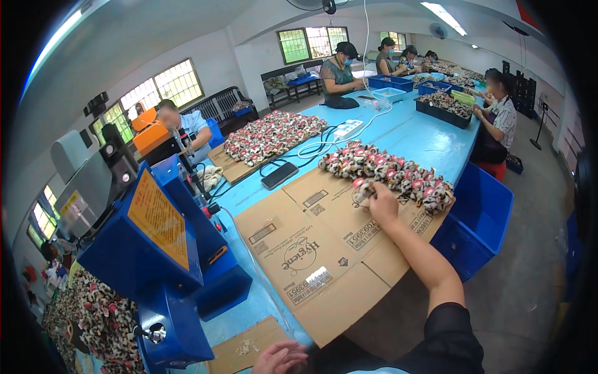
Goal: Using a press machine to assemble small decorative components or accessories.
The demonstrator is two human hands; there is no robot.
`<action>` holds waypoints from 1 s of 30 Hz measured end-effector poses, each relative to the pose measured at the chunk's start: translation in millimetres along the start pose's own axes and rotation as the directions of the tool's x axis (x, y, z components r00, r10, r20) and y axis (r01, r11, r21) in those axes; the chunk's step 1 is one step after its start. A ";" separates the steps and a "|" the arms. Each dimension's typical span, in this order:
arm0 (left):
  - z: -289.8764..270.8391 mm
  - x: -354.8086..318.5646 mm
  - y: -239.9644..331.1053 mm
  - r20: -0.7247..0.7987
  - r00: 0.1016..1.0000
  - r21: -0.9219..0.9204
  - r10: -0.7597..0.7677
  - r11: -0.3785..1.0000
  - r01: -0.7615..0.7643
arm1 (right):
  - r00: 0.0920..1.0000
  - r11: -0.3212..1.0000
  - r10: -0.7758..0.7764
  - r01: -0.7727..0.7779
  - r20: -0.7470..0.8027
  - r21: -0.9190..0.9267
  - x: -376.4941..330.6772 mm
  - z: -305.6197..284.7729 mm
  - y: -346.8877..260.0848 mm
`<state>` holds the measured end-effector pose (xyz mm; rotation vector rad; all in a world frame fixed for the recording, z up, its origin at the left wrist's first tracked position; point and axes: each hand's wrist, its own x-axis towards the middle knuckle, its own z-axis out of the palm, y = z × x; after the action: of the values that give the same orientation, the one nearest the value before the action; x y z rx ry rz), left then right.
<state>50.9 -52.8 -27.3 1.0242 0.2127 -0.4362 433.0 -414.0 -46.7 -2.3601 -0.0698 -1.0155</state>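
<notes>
My right hand reaches over a flattened cardboard sheet, its fingers closed on a small mottled plush piece with a red patch. That piece is at the near edge of a dense block of similar brown, white and black plush pieces, many with red patches, lying on the cardboard's far side. My left hand is at the bottom edge, near the cardboard's near corner. Its fingers are loosely bent and somewhat apart, with nothing visible in them; part of it is cut off by the picture's edge.
A blue machine with a yellow panel stands at left, beside heaped plush pieces. Beyond the cardboard are a phone, a power strip and another plush-covered board. A blue bin stands at right. Several people work around the blue table.
</notes>
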 end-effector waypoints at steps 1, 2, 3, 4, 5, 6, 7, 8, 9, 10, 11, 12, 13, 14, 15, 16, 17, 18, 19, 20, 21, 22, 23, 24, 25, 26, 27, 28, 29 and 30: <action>-9.5 1.5 -2.6 -0.049 0.999 0.022 -0.011 1.000 0.012 | 0.998 0.999 -0.016 0.014 -0.057 -0.046 15.6 12.6 17.9; -16.3 0.1 -2.5 -0.057 0.998 0.025 -0.005 1.000 0.007 | 0.998 0.999 -0.018 0.016 -0.057 -0.036 27.2 20.3 23.1; -21.2 -2.5 -1.5 -0.091 0.995 0.034 -0.037 0.999 0.041 | 0.998 0.996 0.056 -0.057 -0.014 -0.075 37.6 27.5 27.8; -25.6 -5.3 -0.9 -0.127 0.989 0.043 -0.071 0.996 0.077 | 0.991 0.985 0.132 -0.128 0.028 -0.116 44.4 35.3 31.6; -28.5 -7.0 -1.6 -0.133 0.989 0.046 -0.066 0.996 0.073 | 0.991 0.986 0.131 -0.128 0.028 -0.108 50.2 42.8 35.2; -30.8 -8.5 -2.3 -0.170 0.983 0.052 -0.068 0.996 0.078 | 0.990 0.982 0.135 -0.129 0.036 -0.137 55.2 49.8 38.5; -33.5 -10.9 -3.1 -0.210 0.975 0.056 -0.071 0.995 0.084 | 0.989 0.978 0.138 -0.129 0.047 -0.164 57.9 57.1 40.1; -36.8 -12.7 -3.5 -0.217 0.974 0.056 -0.067 0.995 0.081 | 0.993 0.984 0.103 -0.094 0.053 -0.153 59.5 62.4 42.8; -40.2 -14.3 -3.7 -0.245 0.966 0.056 -0.084 0.993 0.100 | 0.993 0.985 0.101 -0.092 0.056 -0.146 60.2 66.7 45.8; -42.0 -15.6 -3.5 -0.272 0.957 0.054 -0.100 0.991 0.119 | 0.992 0.983 0.104 -0.092 0.070 -0.156 60.5 69.4 47.2; -43.1 -16.5 -2.6 -0.278 0.956 0.053 -0.097 0.992 0.116 | 0.991 0.982 0.107 -0.092 0.084 -0.167 60.5 71.5 48.6; -43.8 -17.4 -1.9 -0.267 0.961 0.050 -0.079 0.994 0.096 | 0.993 0.982 0.097 -0.084 0.069 -0.168 60.3 73.0 50.3; -43.2 -19.0 -1.7 -0.256 0.965 0.046 -0.062 0.996 0.076 | 0.993 0.983 0.094 -0.081 0.073 -0.165 60.4 73.1 49.4; -41.7 -20.0 -1.0 -0.260 0.964 0.043 -0.062 0.996 0.075 | 0.991 0.979 0.102 -0.085 0.086 -0.185 60.3 72.0 49.2; -39.3 -20.3 0.8 -0.267 0.961 0.042 -0.066 0.996 0.080 | 0.989 0.975 0.109 -0.087 0.098 -0.205 60.4 70.4 49.0; -36.6 -21.0 3.2 -0.275 0.959 0.040 -0.070 0.996 0.084 | 0.987 0.977 0.114 -0.090 0.114 -0.194 60.4 70.2 49.6; -31.7 -20.8 4.3 -0.278 0.958 0.035 -0.070 0.996 0.083 | 0.987 0.978 0.110 -0.086 0.118 -0.193 60.3 69.0 50.5; -24.8 -19.7 4.2 -0.285 0.958 0.060 -0.017 0.998 0.035 | 0.989 0.973 0.087 -0.058 0.121 -0.224 60.4 67.4 51.3; -20.6 -20.7 4.8 -0.296 0.954 0.085 0.041 0.996 -0.016 | 0.990 0.968 0.061 -0.028 0.126 -0.249 60.5 68.8 49.1; -20.8 -20.8 4.7 -0.307 0.950 0.079 0.047 0.997 -0.024 | 0.989 0.962 0.068 -0.031 0.130 -0.270 60.0 67.5 43.6; -23.4 -19.3 3.7 -0.299 0.953 0.049 0.046 0.998 -0.033 | 0.989 0.966 0.054 -0.017 0.140 -0.257 60.4 71.8 42.6; -25.2 -19.7 2.9 -0.292 0.955 0.017 0.047 0.999 -0.044 | 0.990 0.963 0.056 -0.019 0.129 -0.269 61.2 74.9 47.1; -24.4 -22.5 4.1 -0.312 0.949 0.004 0.057 0.998 -0.058 | 0.991 0.961 0.053 -0.017 0.123 -0.277 61.3 79.7 52.9; -21.9 -27.1 7.0 -0.323 0.944 0.008 0.066 0.998 -0.067 | 0.992 0.965 0.057 -0.026 0.113 -0.262 61.5 85.1 59.6; -19.7 -32.8 8.8 -0.342 0.936 0.007 0.079 0.997 -0.082 | 0.993 0.971 0.053 -0.026 0.109 -0.240 62.1 92.6 64.1; -19.8 -38.3 10.6 -0.383 0.918 -0.016 0.099 0.993 -0.113 | 0.990 0.983 0.081 -0.059 0.118 -0.175 62.3 96.1 70.0; -20.2 -45.7 10.8 -0.381 0.915 -0.009 0.129 0.990 -0.143 | 0.984 0.992 0.095 -0.081 0.148 -0.095 62.3 99.8 62.0; -22.5 -52.7 10.6 -0.380 0.910 -0.001 0.167 0.983 -0.181 | 0.966 0.983 0.167 -0.148 0.196 -0.105 62.2 103.7 66.4; -26.4 -56.9 8.4 -0.372 0.905 -0.005 0.205 0.975 -0.223 | 0.940 0.968 0.243 -0.217 0.239 -0.128 61.8 102.1 73.3; -28.9 -63.0 6.4 -0.383 0.891 -0.008 0.244 0.964 -0.267 | 0.936 0.946 0.309 -0.285 0.166 -0.156 55.3 95.8 53.0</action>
<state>-1.6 -9.3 -13.7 1.0540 0.4290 0.0138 548.7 -418.4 -87.3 -2.4822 0.2841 -0.6664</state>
